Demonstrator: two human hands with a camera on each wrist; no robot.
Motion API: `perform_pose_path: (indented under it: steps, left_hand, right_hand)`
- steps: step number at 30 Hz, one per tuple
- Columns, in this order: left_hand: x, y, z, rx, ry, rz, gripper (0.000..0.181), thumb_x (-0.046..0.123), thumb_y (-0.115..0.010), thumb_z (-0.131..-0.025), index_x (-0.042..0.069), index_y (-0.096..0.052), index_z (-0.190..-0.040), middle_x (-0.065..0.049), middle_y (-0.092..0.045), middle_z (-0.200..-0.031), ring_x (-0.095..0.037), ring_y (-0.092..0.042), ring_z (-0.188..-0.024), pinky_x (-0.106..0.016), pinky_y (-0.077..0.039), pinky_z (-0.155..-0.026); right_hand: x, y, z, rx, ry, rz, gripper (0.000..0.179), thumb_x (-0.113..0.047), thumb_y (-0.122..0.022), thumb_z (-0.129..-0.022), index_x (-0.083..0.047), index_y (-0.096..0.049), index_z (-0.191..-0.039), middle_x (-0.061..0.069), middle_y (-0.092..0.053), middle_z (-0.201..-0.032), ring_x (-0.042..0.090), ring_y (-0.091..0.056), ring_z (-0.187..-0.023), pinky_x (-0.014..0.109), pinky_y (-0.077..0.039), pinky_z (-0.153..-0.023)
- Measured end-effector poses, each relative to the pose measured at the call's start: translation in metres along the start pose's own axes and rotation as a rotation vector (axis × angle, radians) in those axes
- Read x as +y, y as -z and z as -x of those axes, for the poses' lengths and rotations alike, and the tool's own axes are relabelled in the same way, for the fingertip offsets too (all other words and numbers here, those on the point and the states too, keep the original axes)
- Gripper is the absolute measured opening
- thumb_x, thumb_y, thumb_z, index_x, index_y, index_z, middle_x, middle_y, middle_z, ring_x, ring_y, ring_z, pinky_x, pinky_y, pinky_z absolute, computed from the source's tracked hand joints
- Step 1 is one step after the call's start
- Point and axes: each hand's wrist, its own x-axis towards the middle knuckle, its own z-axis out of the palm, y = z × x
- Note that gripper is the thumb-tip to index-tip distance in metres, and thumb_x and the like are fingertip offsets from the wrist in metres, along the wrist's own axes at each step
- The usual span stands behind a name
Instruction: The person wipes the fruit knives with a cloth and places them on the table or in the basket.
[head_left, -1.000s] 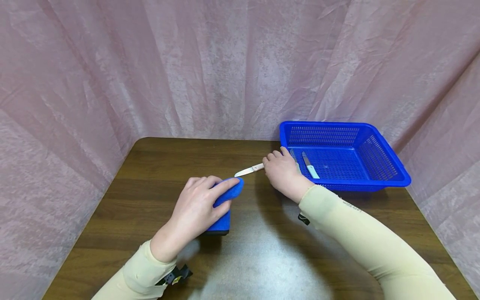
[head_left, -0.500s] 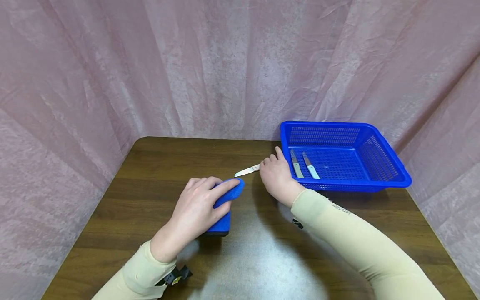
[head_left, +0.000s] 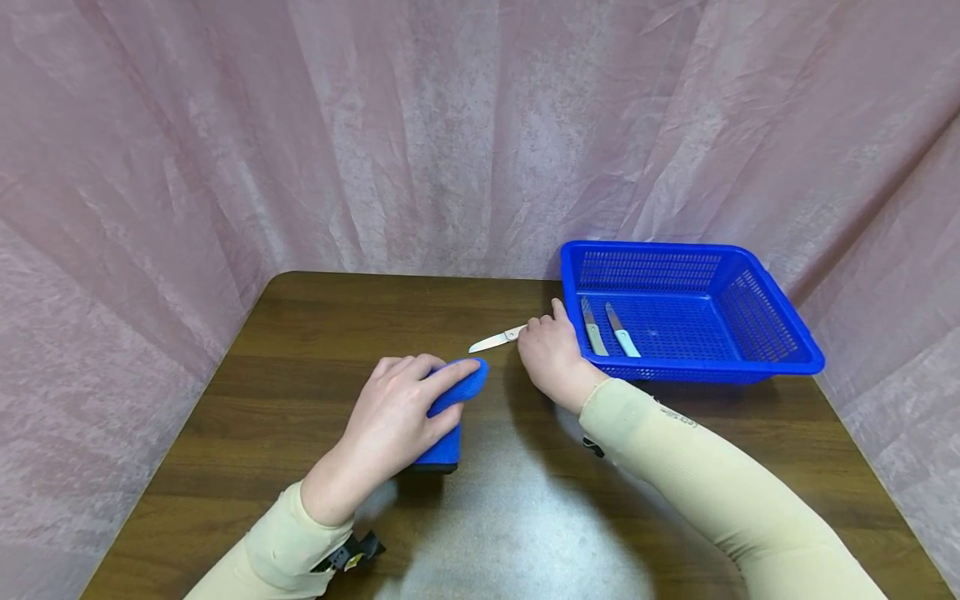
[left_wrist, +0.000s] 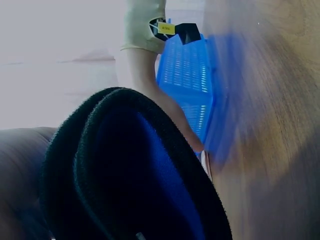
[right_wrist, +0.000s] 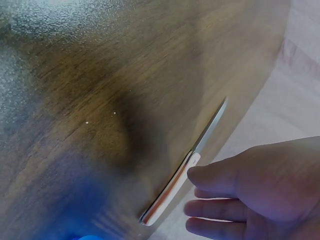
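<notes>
My left hand [head_left: 393,408] grips a thick blue felt-like piece [head_left: 437,450] with a dark edge. In the left wrist view this blue piece [left_wrist: 165,170] shows rounded, fuzzy dark layers over a blue inside. My right hand [head_left: 552,354] is at the handle of a small knife [head_left: 491,342] lying on the table, blade toward the left. From the right wrist, the thumb tip of the hand [right_wrist: 260,185] meets the white handle with a red stripe of the knife [right_wrist: 170,192]. The other visible fingers extend fairly straight beside the handle.
A blue plastic basket [head_left: 750,367] stands just right of my right hand. Inside lie a grey-handled knife [head_left: 593,329] and a light-blue-handled knife [head_left: 622,333]. The wooden table [head_left: 247,417] ends at pink curtains [head_left: 420,150] behind.
My right hand has moved left and away from the basket's left edge to the knife on the table, uncovering the grey-handled knife. My left hand stays put.
</notes>
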Motion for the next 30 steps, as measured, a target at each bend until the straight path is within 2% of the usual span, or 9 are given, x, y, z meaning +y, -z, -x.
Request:
perform_pose_path:
  steps: [5,8,14,22,27,30]
  left_hand:
    - [0.0,0.0,0.001,-0.007,0.005,-0.002,0.051,0.023,-0.08,-0.094,0.029,-0.075,-0.144,-0.002,-0.076,-0.112,-0.027,-0.072,-0.101,-0.052,-0.052,-0.091]
    - [0.0,0.0,0.001,-0.009,0.007,-0.004,0.051,0.022,-0.08,-0.094,0.029,-0.075,-0.144,-0.002,-0.076,-0.112,-0.027,-0.073,-0.101,-0.052,-0.052,-0.092]
    - [0.0,0.0,0.001,-0.011,0.005,-0.01,0.051,0.022,-0.08,-0.094,0.029,-0.075,-0.144,-0.002,-0.075,-0.111,-0.027,-0.073,-0.1,-0.051,-0.052,-0.091]
    - [0.0,-0.001,0.001,-0.008,0.005,-0.005,0.051,0.022,-0.081,-0.093,0.029,-0.075,-0.143,-0.002,-0.076,-0.111,-0.026,-0.072,-0.1,-0.051,-0.052,-0.091]
    - [0.0,-0.001,0.002,-0.003,0.005,-0.009,0.051,0.022,-0.08,-0.093,0.029,-0.075,-0.143,-0.001,-0.075,-0.11,-0.026,-0.073,-0.1,-0.051,-0.052,-0.091]
    - [-0.001,0.0,0.003,-0.007,0.009,-0.014,0.051,0.022,-0.08,-0.093,0.029,-0.075,-0.143,-0.001,-0.075,-0.11,-0.027,-0.073,-0.1,-0.051,-0.052,-0.091]
  right_hand:
    - [-0.003,-0.002,-0.004,-0.022,-0.025,-0.003,0.037,-0.013,-0.058,-0.111,-0.001,-0.069,-0.145,0.015,-0.071,-0.126,0.035,-0.067,-0.121,0.06,-0.032,-0.126]
    - [-0.005,-0.003,-0.005,-0.048,-0.039,-0.023,0.041,-0.014,-0.055,-0.113,-0.001,-0.063,-0.151,0.016,-0.069,-0.133,0.036,-0.065,-0.127,0.06,-0.033,-0.125]
    - [-0.009,-0.006,-0.006,-0.083,-0.06,-0.055,0.043,-0.013,-0.05,-0.115,-0.002,-0.06,-0.154,0.017,-0.067,-0.143,0.036,-0.061,-0.135,0.058,-0.033,-0.125]
    - [-0.013,-0.011,-0.013,-0.084,-0.061,-0.056,0.045,-0.015,-0.051,-0.115,0.001,-0.056,-0.157,0.018,-0.064,-0.148,0.035,-0.057,-0.14,0.056,-0.035,-0.126]
    - [-0.013,-0.018,-0.016,-0.08,-0.076,-0.091,0.045,-0.013,-0.048,-0.115,0.002,-0.057,-0.156,0.019,-0.065,-0.146,0.036,-0.059,-0.138,0.054,-0.037,-0.124]
    - [-0.014,-0.021,-0.017,-0.05,-0.066,-0.085,0.041,-0.012,-0.049,-0.115,0.003,-0.062,-0.15,0.017,-0.069,-0.137,0.035,-0.061,-0.131,0.053,-0.038,-0.122]
